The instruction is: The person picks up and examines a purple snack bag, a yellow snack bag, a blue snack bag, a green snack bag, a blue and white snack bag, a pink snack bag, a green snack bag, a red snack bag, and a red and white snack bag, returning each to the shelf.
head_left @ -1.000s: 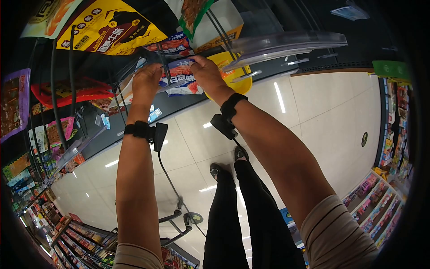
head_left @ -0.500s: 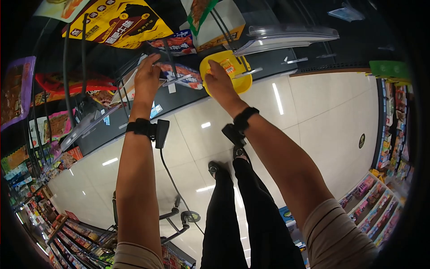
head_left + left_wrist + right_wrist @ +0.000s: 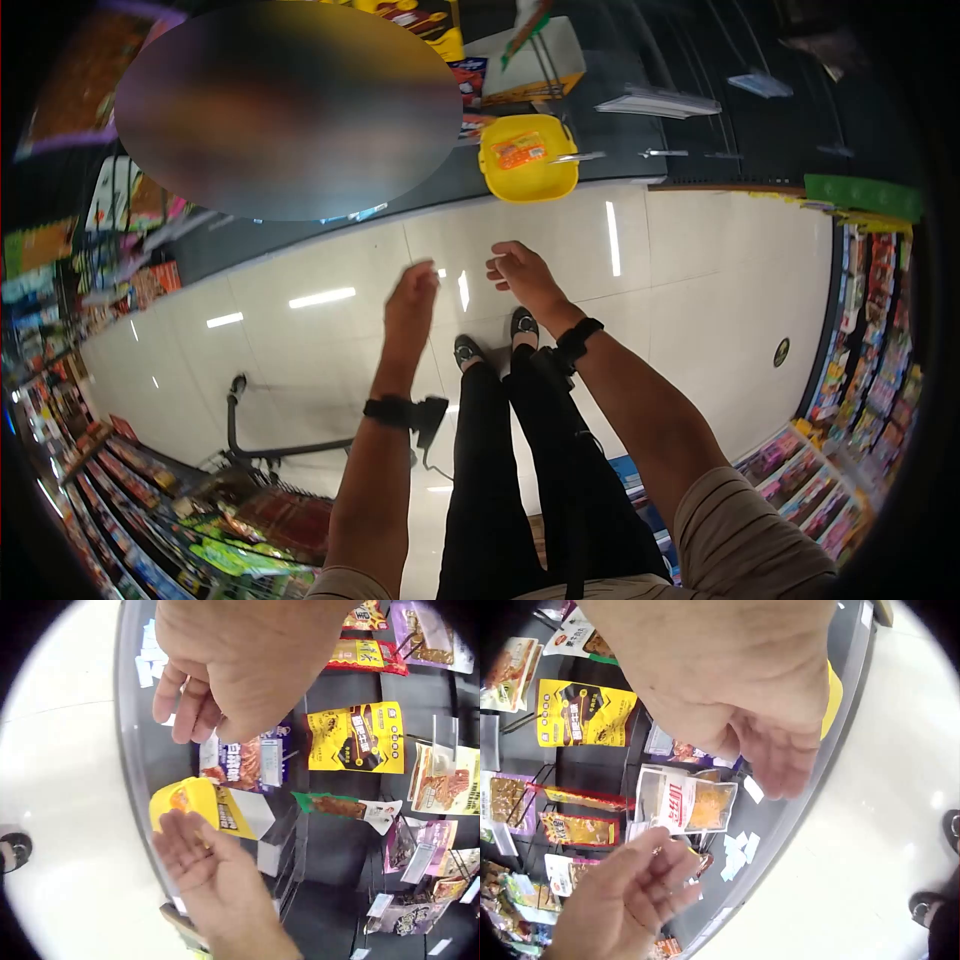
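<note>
In the head view both hands are over the pale floor, back from the snack rack. My left hand holds nothing, its fingers loosely bent. To its right, my right hand is also without anything, fingers relaxed. A blue-and-red snack bag hangs on the rack in the left wrist view, partly covered by the left hand. Near it stands a yellow basin with an orange packet inside. A clear-and-white snack bag hangs beside the blue one in the right wrist view.
A yellow snack pouch and other packets hang on hooks. Clear label holders jut from the rack. A blurred oval hides the upper left of the head view. A dark metal bar frame stands at lower left, with stocked shelves at right.
Both hands were at the blue snack bag on the rack. They let go, moved apart, then drew back toward the body. The view has turned somewhat.
</note>
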A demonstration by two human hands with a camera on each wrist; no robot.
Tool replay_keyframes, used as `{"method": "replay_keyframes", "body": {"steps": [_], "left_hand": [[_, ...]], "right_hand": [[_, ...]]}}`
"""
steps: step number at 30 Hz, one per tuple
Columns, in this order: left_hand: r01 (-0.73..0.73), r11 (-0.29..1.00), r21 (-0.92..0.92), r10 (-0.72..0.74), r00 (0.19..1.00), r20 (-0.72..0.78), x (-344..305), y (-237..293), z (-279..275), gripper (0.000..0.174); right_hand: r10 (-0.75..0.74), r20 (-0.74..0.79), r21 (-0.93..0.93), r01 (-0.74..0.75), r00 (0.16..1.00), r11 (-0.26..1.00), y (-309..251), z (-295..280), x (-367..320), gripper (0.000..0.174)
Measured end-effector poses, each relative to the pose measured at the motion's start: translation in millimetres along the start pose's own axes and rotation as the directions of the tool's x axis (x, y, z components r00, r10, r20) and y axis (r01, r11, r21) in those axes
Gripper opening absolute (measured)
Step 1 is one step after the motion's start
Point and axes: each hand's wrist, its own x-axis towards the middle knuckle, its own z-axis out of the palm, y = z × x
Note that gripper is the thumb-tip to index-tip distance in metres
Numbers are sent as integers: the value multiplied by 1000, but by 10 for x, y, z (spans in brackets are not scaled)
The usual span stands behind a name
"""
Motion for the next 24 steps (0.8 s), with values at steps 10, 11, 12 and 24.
{"method": "replay_keyframes", "body": {"steps": [10, 11, 12, 24], "left_hand": [[233, 943, 237, -276, 946, 171, -2416, 364, -542, 29], [274, 932, 240, -320, 930, 182, -2543, 386, -586, 33], [278, 944, 179, -302, 946, 121, -2717, 475, -702, 33], [286, 871, -400, -466, 741, -484, -5120, 245, -2341, 29]], "right_hand": [[266, 443, -370, -96, 856, 924, -290, 589, -1275, 27], [274, 444, -420, -71, 853, 905, -334, 678, -1338, 25], [280, 440, -445, -64, 853, 893, -422, 825, -1473, 24], [331, 478, -592, 20, 813, 806, -349, 1638, -2514, 20]]}}
